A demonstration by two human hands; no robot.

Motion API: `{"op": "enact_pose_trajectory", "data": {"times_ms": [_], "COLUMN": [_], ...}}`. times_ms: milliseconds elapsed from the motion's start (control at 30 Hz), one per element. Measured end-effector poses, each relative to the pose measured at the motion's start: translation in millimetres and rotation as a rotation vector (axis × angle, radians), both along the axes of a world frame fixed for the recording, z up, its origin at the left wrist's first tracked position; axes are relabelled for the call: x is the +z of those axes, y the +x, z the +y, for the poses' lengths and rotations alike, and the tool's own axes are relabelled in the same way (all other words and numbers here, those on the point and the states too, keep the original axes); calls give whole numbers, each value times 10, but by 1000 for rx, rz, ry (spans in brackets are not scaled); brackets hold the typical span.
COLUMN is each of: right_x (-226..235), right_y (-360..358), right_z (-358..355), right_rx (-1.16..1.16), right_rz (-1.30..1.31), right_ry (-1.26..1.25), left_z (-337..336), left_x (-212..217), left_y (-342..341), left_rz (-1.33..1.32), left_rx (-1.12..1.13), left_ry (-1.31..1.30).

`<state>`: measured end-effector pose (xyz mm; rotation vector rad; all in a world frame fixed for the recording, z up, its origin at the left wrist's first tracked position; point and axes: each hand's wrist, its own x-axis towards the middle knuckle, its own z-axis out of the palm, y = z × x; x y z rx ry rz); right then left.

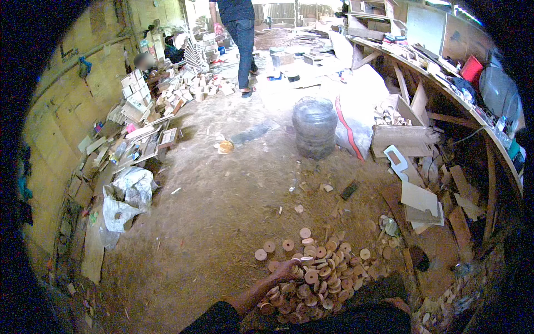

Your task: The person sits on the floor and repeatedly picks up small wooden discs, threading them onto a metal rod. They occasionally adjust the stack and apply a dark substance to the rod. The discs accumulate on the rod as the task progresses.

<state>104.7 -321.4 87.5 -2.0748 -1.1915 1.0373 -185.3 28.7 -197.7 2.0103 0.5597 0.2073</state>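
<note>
A heap of small round wooden discs (332, 274), each with a hole in its middle, lies on the dirt floor in front of me. From the lower edge my left arm in a dark sleeve reaches to the heap's left side. There my left hand (286, 271) has its fingers bent in among the discs, closed at a pale wooden disc (306, 260); the fingertips are partly hidden. A few loose discs (269, 246) lie just beyond the hand. My right hand cannot be made out; dark clothing (361, 323) fills the bottom edge.
A dark plastic-wrapped bundle (314, 128) and a white sack with a red stripe (354, 122) stand ahead. Wood offcuts (146, 139) and a crumpled white bag (129, 195) line the left. A long workbench (445, 92) runs along the right. Someone in jeans (243, 47) is on foot farther off.
</note>
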Motion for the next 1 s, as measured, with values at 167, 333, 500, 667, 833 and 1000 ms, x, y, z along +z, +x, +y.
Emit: {"op": "enact_pose_trajectory", "data": {"times_ms": [167, 333, 500, 667, 833, 1000], "right_x": [44, 151, 189, -200, -672, -864], "right_y": [-37, -79, -104, 142, 554, 741], "right_z": [-5, 34, -42, -189, -365, -519], "right_rx": [-4, -21, -45, -44, -25, -50], "right_rz": [8, 21, 57, -66, -271, -567], "right_ry": [18, 26, 48, 109, 247, 288], "left_z": [-136, -203, -173, -101, -68, -46], "left_x": [420, 690, 488, 269, 201, 179], "left_y": [136, 146, 131, 135, 139, 137], "left_rz": [-70, 143, 10, 9, 15, 19], "left_rx": [42, 15, 30, -4, -19, -29], "left_ry": [-59, 19, 52, 4, -12, -19]}}
